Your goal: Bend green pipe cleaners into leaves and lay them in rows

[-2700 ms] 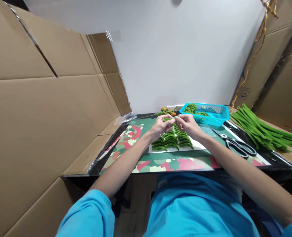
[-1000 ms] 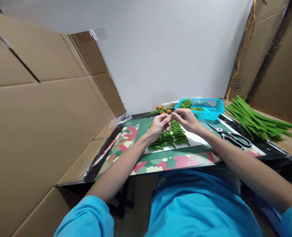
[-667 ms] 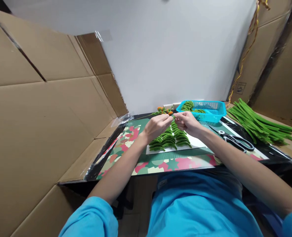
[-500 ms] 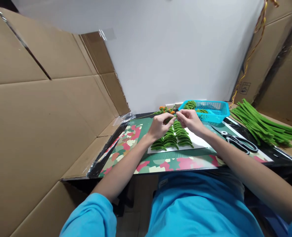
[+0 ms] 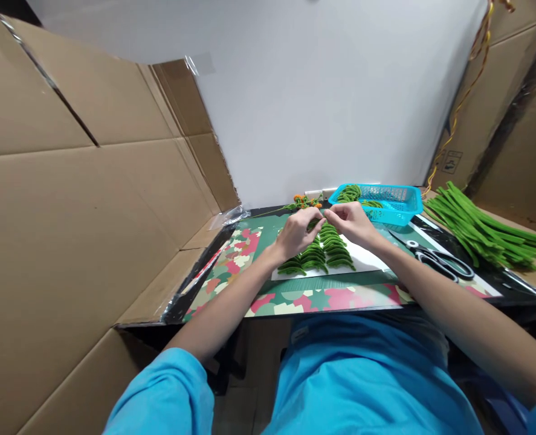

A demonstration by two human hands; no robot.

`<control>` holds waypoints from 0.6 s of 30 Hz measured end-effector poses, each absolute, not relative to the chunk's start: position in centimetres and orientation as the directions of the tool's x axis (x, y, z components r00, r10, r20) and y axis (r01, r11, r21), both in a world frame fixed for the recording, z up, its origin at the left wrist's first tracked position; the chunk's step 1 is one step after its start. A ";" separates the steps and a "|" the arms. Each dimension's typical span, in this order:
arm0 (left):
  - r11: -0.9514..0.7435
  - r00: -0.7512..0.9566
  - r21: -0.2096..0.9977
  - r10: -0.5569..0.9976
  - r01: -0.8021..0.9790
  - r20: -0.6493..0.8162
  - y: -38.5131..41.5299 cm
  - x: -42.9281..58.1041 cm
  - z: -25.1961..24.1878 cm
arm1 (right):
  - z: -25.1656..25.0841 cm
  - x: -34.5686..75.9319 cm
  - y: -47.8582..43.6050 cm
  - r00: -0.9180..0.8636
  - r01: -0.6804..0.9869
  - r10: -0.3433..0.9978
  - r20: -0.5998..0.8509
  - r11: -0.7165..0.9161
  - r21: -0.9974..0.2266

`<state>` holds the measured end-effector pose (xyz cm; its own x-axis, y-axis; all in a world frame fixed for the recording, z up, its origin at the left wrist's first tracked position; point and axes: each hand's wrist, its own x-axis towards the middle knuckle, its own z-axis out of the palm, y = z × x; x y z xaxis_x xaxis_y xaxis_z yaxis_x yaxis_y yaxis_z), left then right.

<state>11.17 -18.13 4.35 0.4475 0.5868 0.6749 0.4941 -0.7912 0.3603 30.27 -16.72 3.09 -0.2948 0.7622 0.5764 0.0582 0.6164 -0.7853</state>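
Observation:
My left hand (image 5: 298,231) and my right hand (image 5: 350,222) meet fingertip to fingertip above the far part of a white sheet (image 5: 367,260). Both are closed in a pinch on a short green pipe cleaner piece, almost wholly hidden by the fingers. Under them, rows of curved green pipe cleaner pieces (image 5: 313,260) lie side by side on the sheet, the far ends of the rows covered by my hands. Just behind are small orange and green fuzzy flowers (image 5: 310,201) on a thin stem.
A blue plastic basket (image 5: 397,211) holding green pieces stands at the back right. Black-handled scissors (image 5: 440,260) lie right of the sheet, beside a bundle of long green pipe cleaners (image 5: 485,229). A patterned mat (image 5: 295,302) covers the table; cardboard walls (image 5: 90,211) flank it.
My fingertips have stayed together over the same spot, with my left fingers curling and turning slightly. A bit of green between them earlier is now mostly hidden. The pieces on the sheet look unmoved.

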 end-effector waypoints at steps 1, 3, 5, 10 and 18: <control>-0.821 0.535 0.202 0.513 0.534 0.672 -18.0 10.9 4.7 | 3.2 30.2 -16.7 -0.317 -0.015 0.795 0.516 0.540 -0.841; -0.825 0.619 0.023 0.441 0.564 0.650 -17.7 10.6 5.1 | 3.4 30.1 -16.6 -0.345 -0.114 0.833 0.431 0.419 -0.901; -0.817 0.578 0.045 0.444 0.574 0.684 -17.6 10.7 5.1 | 3.7 30.2 -16.5 -0.334 -0.109 0.828 0.451 0.441 -0.891; -0.635 0.374 0.717 0.763 0.287 0.527 -17.4 11.8 4.0 | 4.0 31.1 -16.7 -0.291 0.156 0.683 0.670 0.725 -0.671; -0.550 0.360 0.826 0.801 0.127 0.478 -17.7 12.1 3.6 | 3.6 31.3 -16.6 -0.337 0.199 0.712 0.616 0.693 -0.693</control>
